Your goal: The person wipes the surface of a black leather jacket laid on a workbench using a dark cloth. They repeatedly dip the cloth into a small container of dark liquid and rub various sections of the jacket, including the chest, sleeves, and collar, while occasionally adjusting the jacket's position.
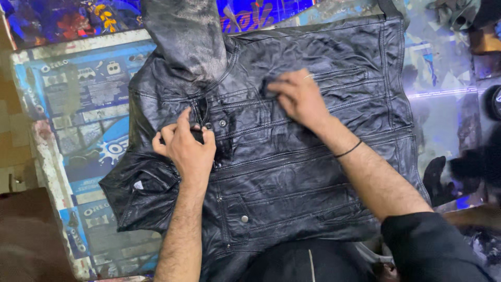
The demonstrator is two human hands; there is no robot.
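Black leather jacket [292,172], flat on printed table cover [88,104]: left hand [189,148] pinching zip placket closed, right hand [298,95] pinching chest flap; smoothing, front fastening likely due.

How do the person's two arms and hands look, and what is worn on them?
Both forearms are bare and hairy. The left hand wears nothing that shows. The right hand has a pale ring on one finger, and a thin black band circles its wrist. A dark rolled-up sleeve covers the right arm above the elbow.
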